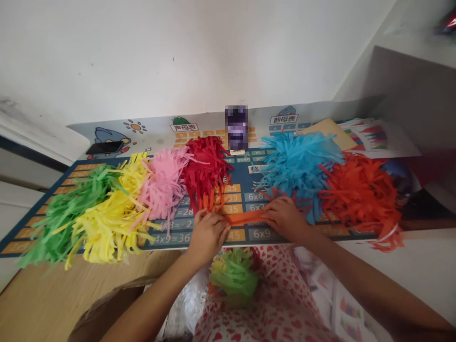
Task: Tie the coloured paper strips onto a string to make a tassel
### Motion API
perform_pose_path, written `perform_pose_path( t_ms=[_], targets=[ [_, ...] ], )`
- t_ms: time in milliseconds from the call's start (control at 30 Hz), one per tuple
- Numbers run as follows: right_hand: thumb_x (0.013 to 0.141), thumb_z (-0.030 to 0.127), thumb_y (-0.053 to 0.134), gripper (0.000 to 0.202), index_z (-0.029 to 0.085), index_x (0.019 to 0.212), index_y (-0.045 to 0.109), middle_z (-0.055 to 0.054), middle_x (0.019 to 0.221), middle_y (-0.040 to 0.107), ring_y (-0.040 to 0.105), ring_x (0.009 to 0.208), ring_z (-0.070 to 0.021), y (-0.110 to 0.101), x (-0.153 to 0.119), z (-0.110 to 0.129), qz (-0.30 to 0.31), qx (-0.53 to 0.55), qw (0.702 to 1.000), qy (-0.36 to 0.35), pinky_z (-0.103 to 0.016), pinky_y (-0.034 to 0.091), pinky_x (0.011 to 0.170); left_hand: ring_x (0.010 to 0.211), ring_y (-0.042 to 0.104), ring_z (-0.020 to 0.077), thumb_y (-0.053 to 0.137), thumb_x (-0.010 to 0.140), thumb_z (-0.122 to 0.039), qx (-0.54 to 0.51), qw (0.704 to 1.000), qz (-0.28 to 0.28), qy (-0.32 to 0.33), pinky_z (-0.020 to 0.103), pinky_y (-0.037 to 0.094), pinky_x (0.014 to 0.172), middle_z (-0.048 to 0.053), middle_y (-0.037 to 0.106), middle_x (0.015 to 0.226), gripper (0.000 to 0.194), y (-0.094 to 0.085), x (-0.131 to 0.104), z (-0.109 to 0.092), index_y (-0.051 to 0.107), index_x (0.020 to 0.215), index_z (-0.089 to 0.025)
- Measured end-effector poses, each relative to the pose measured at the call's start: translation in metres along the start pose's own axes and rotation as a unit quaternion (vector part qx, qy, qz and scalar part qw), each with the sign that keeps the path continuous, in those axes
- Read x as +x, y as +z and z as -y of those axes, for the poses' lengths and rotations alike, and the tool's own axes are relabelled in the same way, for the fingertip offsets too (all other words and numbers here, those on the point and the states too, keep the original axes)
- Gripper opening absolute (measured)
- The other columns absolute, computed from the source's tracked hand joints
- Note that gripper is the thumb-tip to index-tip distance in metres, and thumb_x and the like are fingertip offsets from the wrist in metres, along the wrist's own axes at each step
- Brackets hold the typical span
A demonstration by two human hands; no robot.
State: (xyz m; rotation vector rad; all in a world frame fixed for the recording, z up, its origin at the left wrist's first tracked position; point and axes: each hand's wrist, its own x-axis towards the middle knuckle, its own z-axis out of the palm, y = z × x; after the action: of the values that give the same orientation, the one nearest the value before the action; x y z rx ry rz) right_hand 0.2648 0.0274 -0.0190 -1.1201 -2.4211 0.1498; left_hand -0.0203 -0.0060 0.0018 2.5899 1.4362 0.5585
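Note:
An orange tissue-paper tassel [245, 218] lies stretched sideways over the near part of the table mat, its middle flat and its left end fringed. My left hand [210, 232] has its fingers curled on the left part of this tassel. On the right part, my right hand [286, 217] pinches the paper; its fingers partly hide that end. Just behind my left hand sits a bunch of dark red tassels [206, 164]. Blue tassels [297, 159] lie behind my right hand, with red-orange tassels [363, 194] to their right.
Pink [166, 178], yellow [110, 225] and green tassels [74, 206] lie at the left, some over the front edge. A phone [104, 147] and a blurred purple object [236, 128] stand at the back. A green-yellow tassel bunch [235, 278] rests on my lap. Papers [388, 137] lie back right.

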Motion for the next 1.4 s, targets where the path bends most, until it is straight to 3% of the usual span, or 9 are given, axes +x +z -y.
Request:
perform_pose_path(
  t_ms=[233, 467, 733, 967, 1067, 1133, 1233, 1300, 1400],
  targets=[
    [0.093, 0.036, 0.061, 0.020, 0.024, 0.083, 0.074, -0.002, 0.089, 0.068, 0.058, 0.090, -0.0186, 0.001, 0.004, -0.004, 0.055, 0.079, 0.989, 0.116, -0.036, 0.032, 0.085, 0.093, 0.059, 0.0219, 0.053, 0.096, -0.031, -0.051, 0.995, 0.037, -0.071, 0.042, 0.036, 0.091, 0.003, 0.071, 0.088, 0.025, 0.002, 0.011, 0.004, 0.071, 0.082, -0.021],
    [0.087, 0.033, 0.066, 0.024, 0.019, 0.067, 0.067, -0.003, 0.082, 0.068, 0.057, 0.086, -0.0197, 0.002, 0.017, 0.000, 0.088, 0.036, 0.978, 0.184, -0.034, 0.031, 0.077, 0.093, 0.059, 0.0256, 0.053, 0.094, -0.033, 0.041, 0.990, 0.066, -0.121, 0.042, 0.035, 0.082, 0.006, 0.072, 0.091, 0.027, 0.009, 0.025, -0.001, 0.069, 0.077, -0.020],
    [0.085, 0.031, 0.067, 0.025, 0.019, 0.063, 0.063, -0.001, 0.078, 0.068, 0.057, 0.086, -0.0189, 0.000, 0.024, 0.004, 0.099, 0.026, 0.972, 0.211, -0.033, 0.029, 0.076, 0.091, 0.059, 0.0261, 0.052, 0.093, -0.036, 0.090, 0.983, 0.106, -0.122, 0.040, 0.031, 0.077, 0.006, 0.072, 0.087, 0.026, 0.008, 0.033, -0.002, 0.068, 0.078, -0.021],
    [0.084, 0.032, 0.067, 0.024, 0.019, 0.064, 0.061, -0.002, 0.077, 0.067, 0.057, 0.083, -0.0191, 0.003, 0.022, 0.004, 0.089, 0.012, 0.974, 0.210, -0.033, 0.030, 0.076, 0.088, 0.059, 0.0256, 0.055, 0.092, -0.036, 0.091, 0.984, 0.091, -0.122, 0.041, 0.034, 0.079, 0.006, 0.071, 0.084, 0.023, 0.009, 0.031, -0.002, 0.067, 0.079, -0.021],
    [0.085, 0.028, 0.066, 0.011, 0.020, 0.078, 0.065, -0.003, 0.088, 0.069, 0.057, 0.086, -0.0201, 0.005, 0.019, 0.007, 0.046, -0.007, 0.986, 0.162, -0.036, 0.032, 0.081, 0.093, 0.059, 0.0257, 0.059, 0.091, -0.032, 0.109, 0.990, 0.017, -0.084, 0.044, 0.035, 0.088, 0.007, 0.071, 0.093, 0.014, 0.009, 0.027, -0.001, 0.068, 0.091, -0.021],
    [0.088, 0.021, 0.063, 0.005, 0.022, 0.085, 0.066, -0.003, 0.098, 0.070, 0.057, 0.097, -0.0219, 0.004, 0.017, 0.011, 0.010, -0.035, 0.996, 0.076, -0.042, 0.031, 0.091, 0.101, 0.057, 0.0252, 0.058, 0.092, -0.025, 0.124, 0.992, -0.017, 0.005, 0.045, 0.033, 0.096, 0.006, 0.071, 0.102, 0.013, 0.008, 0.026, 0.002, 0.067, 0.101, -0.023],
    [0.088, 0.018, 0.059, 0.009, 0.024, 0.086, 0.066, -0.002, 0.098, 0.070, 0.054, 0.108, -0.0232, 0.001, 0.016, 0.018, 0.003, -0.057, 0.997, -0.044, -0.052, 0.020, 0.109, 0.104, 0.057, 0.0225, 0.054, 0.093, -0.017, 0.118, 0.985, 0.005, 0.129, 0.044, 0.032, 0.102, 0.003, 0.071, 0.100, 0.021, 0.007, 0.025, 0.003, 0.066, 0.109, -0.026],
    [0.088, 0.022, 0.059, 0.008, 0.024, 0.087, 0.066, -0.002, 0.092, 0.070, 0.054, 0.106, -0.0227, -0.001, 0.016, 0.021, 0.017, -0.062, 0.995, -0.076, -0.053, 0.016, 0.113, 0.101, 0.057, 0.0227, 0.054, 0.093, -0.020, 0.111, 0.983, 0.016, 0.142, 0.046, 0.032, 0.103, 0.003, 0.071, 0.096, 0.021, 0.006, 0.026, -0.001, 0.066, 0.109, -0.025],
    [0.090, 0.021, 0.054, 0.014, 0.022, 0.082, 0.066, -0.002, 0.081, 0.068, 0.055, 0.096, -0.0209, -0.002, 0.020, 0.020, 0.031, -0.089, 0.990, -0.108, -0.052, 0.020, 0.112, 0.096, 0.057, 0.0250, 0.054, 0.093, -0.036, 0.132, 0.984, 0.017, 0.120, 0.049, 0.031, 0.104, 0.007, 0.071, 0.092, 0.024, 0.006, 0.029, -0.010, 0.068, 0.103, -0.019]
  ],
)
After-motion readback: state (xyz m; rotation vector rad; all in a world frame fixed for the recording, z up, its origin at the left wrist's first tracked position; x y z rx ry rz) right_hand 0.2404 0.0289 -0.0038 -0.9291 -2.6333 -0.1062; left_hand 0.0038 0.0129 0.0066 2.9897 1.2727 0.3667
